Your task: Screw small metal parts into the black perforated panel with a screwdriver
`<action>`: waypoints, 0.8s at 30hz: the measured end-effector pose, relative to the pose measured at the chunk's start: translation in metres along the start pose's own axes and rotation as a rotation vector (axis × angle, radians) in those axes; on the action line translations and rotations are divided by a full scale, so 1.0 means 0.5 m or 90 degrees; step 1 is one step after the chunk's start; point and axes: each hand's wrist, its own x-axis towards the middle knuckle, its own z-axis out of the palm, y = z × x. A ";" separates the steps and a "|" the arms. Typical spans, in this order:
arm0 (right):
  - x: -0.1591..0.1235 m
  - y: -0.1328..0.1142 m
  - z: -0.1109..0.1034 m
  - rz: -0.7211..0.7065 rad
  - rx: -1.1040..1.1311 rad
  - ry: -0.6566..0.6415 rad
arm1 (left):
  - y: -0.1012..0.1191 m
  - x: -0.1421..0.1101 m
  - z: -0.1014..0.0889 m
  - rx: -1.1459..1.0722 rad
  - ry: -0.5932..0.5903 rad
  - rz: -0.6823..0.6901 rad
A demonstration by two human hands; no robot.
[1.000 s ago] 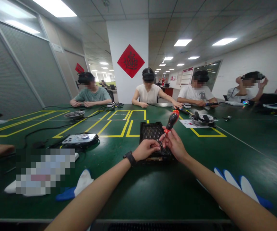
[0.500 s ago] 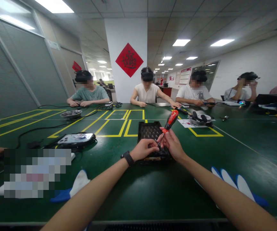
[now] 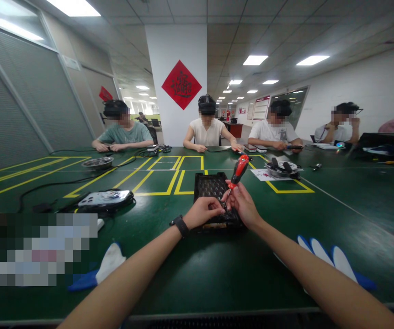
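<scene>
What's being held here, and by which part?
A screwdriver: the right grip has it just below the handle. Whether the left grip, close by, holds anything cannot be told.

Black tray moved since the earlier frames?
No: the black tray keeps its place against the yellow tape. Both drift left in view together, so the camera likely turned.

The screwdriver [image 3: 239,170] has a glossy plastic handle and a slim metal shaft [image 3: 228,196]. The black tray [image 3: 206,185] looks like hard plastic, its base patterned and faintly shiny. The worktop [image 3: 197,274] is smooth and semi-gloss, catching soft patches of light. The watch strap [image 3: 182,225] is matt. White cloth with a smoother-looking blue part makes up the left glove [image 3: 110,264]. The left bowl [image 3: 97,165] is shiny metal, the diamond sign [image 3: 182,85] matt and paper-like, the pillar [image 3: 154,109] smooth and matt.
</scene>
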 end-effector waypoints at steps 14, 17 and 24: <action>0.002 0.001 -0.006 0.032 0.026 -0.021 | -0.002 0.000 -0.005 0.001 -0.043 0.066; 0.002 0.003 -0.006 0.027 0.012 -0.027 | 0.001 0.000 -0.004 0.001 -0.049 0.058; 0.001 0.003 -0.005 0.022 -0.006 -0.039 | 0.003 -0.002 0.001 0.014 -0.011 0.042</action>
